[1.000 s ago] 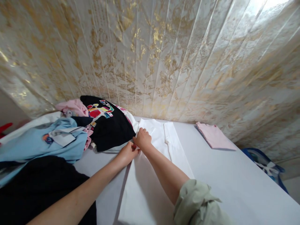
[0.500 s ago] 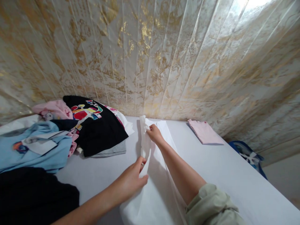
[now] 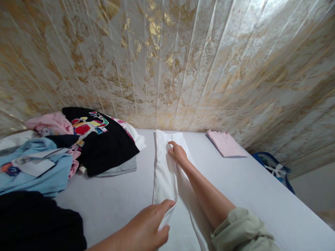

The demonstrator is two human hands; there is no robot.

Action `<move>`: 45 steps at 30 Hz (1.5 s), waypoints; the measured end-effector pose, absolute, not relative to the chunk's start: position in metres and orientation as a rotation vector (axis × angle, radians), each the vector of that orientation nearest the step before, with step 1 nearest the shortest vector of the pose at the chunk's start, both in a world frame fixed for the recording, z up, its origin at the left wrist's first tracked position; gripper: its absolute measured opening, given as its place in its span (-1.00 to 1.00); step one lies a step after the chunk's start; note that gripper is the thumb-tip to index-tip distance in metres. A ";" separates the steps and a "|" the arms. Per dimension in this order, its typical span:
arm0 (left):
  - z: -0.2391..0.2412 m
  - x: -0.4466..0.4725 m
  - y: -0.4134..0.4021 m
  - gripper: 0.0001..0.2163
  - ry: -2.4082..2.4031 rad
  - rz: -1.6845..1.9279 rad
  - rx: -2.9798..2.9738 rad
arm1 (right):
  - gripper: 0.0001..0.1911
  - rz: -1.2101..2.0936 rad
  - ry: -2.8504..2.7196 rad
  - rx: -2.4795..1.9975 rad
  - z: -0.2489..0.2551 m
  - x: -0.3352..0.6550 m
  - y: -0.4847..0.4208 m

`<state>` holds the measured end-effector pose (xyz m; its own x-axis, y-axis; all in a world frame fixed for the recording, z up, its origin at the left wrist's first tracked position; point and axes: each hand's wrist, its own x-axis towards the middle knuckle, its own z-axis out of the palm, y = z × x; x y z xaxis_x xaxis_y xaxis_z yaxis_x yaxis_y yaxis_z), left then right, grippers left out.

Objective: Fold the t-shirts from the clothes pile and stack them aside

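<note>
A long white garment (image 3: 166, 174) lies lengthwise in front of me, its left side folded over in a strip. My right hand (image 3: 178, 153) rests on the far part of this strip, thumb and forefinger apart on the cloth. Closer to me, my left hand (image 3: 149, 226) is at the near end of the fold. Its forefinger touches the fold's edge, and the thumb stands apart below it. The other fingers of the left hand are mostly hidden.
On the left lies a pile of clothes: a black printed T-shirt (image 3: 104, 146), a light blue garment (image 3: 56, 177) and a black garment (image 3: 39, 223). A folded pink garment (image 3: 226, 144) lies at the right. Beyond the table's right edge is a blue-edged bag (image 3: 274, 169). A gold-patterned curtain (image 3: 167, 69) hangs behind.
The raised left edge of the white garment has come down flat into a strip. Both hands have loosened from it; my left hand has moved nearer to me and slightly right.
</note>
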<state>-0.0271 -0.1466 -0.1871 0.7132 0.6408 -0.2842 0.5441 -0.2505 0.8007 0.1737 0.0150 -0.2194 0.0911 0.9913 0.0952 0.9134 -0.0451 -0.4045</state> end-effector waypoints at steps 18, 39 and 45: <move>-0.198 -0.024 -0.154 -0.51 0.742 0.085 1.804 | -0.72 0.081 -1.766 -2.053 -0.205 0.203 0.007; -0.193 -0.011 -0.159 -0.49 0.777 0.030 1.718 | -0.80 0.300 -1.756 -1.949 -0.232 0.197 -0.017; -0.194 -0.008 -0.161 -0.56 0.762 0.026 1.765 | -0.86 0.290 -1.775 -1.940 -0.234 0.195 -0.019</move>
<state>-0.0082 -0.1608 -0.1941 0.7884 0.5019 -0.3557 0.4769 -0.1335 0.8688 0.1950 -0.0190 -0.2339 0.1313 0.9769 0.1685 0.8724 -0.0331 -0.4877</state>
